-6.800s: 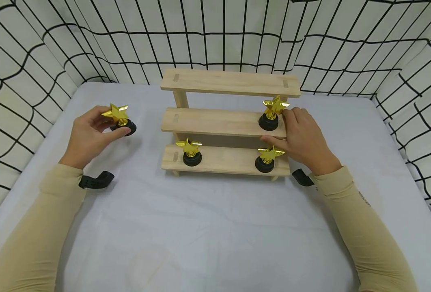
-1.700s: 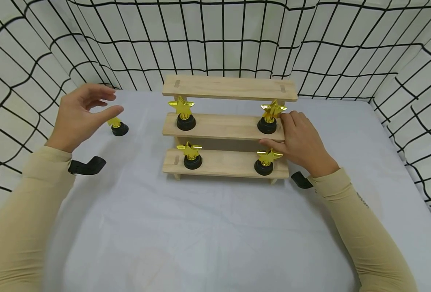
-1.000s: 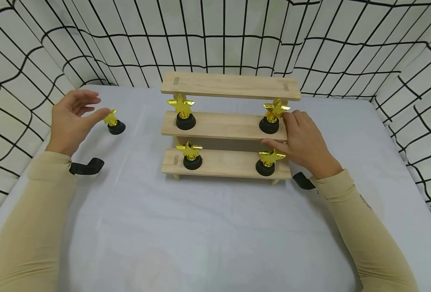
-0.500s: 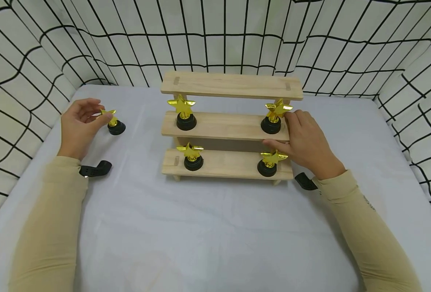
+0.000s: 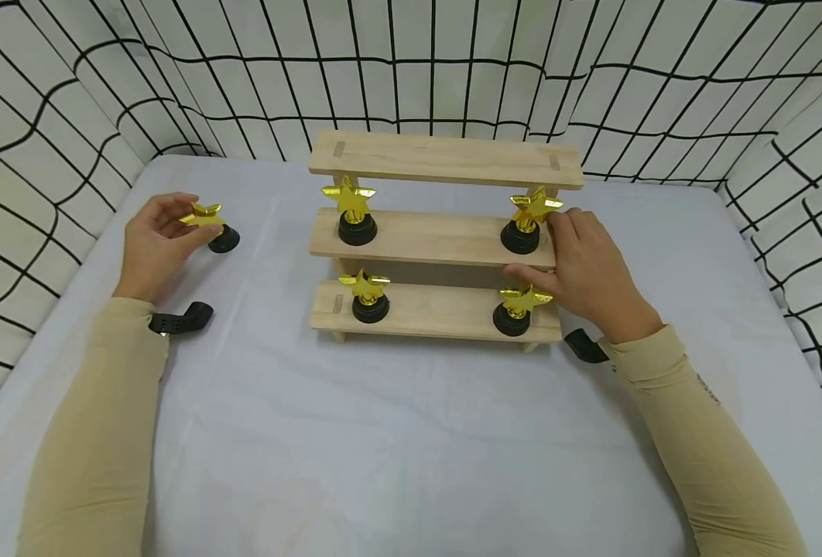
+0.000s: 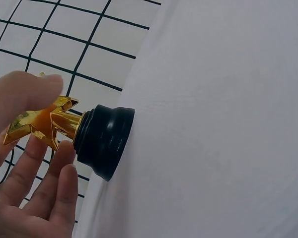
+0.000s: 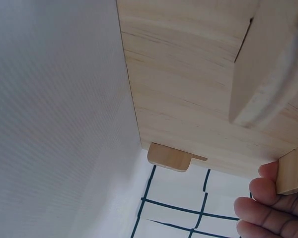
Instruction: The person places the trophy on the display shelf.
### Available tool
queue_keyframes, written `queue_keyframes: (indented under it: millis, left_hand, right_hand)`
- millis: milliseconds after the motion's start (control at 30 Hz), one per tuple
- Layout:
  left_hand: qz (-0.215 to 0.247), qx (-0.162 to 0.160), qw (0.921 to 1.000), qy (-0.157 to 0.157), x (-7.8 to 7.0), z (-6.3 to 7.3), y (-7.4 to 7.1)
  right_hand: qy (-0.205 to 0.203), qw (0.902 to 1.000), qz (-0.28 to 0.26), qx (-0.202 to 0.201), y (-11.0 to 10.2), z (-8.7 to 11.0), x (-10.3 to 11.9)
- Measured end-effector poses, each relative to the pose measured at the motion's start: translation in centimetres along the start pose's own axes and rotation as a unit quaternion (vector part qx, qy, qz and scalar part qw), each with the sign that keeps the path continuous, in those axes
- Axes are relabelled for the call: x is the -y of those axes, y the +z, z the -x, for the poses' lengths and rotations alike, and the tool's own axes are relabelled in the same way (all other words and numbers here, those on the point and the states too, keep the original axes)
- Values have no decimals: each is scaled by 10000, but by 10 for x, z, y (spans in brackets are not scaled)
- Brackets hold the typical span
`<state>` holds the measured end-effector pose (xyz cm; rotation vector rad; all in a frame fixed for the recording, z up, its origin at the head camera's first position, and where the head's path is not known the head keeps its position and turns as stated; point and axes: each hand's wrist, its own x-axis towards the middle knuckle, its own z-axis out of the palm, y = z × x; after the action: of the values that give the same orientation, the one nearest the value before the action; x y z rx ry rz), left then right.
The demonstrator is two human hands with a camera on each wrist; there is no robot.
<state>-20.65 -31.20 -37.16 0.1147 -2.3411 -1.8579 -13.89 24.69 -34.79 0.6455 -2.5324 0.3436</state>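
Observation:
My left hand (image 5: 156,244) pinches the gold star of a small trophy (image 6: 104,141) between thumb and fingers, left of the wooden display stand (image 5: 446,158). The trophy's round black base points toward the white cloth, right at its surface. My right hand (image 5: 595,271) grips the right end of the stand's middle shelf, its fingertips (image 7: 260,191) showing at the board's edge in the right wrist view. Two trophies stand on the middle shelf, one at the left (image 5: 355,216) and one at the right (image 5: 522,224). Two more, left (image 5: 369,298) and right (image 5: 515,313), stand on the bottom shelf.
White cloth (image 5: 383,449) covers the table. Black wire mesh (image 5: 411,62) rises behind the stand and along both sides. The top shelf bears nothing. A black wrist strap piece (image 5: 184,319) juts from the left sleeve, and another (image 5: 583,346) from the right.
A trophy held in my left hand earliest now stands at the middle shelf's left end. My left hand has since come down and taken hold of another one's star. My right hand stays on the stand.

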Motion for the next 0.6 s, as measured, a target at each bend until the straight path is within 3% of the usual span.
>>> queue_keyframes:
  millis: [133,267,433,600]
  left_hand:
    - [-180,92,9997,-169,4,1,1]
    - [-35,221,9996,-172,6,1,1]
    - [-699,315,9970,-145,9,1,0]
    - [-1062,365,9936,-117,12,0,-2]
  right_hand:
    - [3,10000,1,-36,0,0,0]
    - [31,10000,-73,-51,-1,0,1]
    - [8,9998,-159,-71,-1,1,1]
    - [-58,9998,-162,-120,1,1,0]
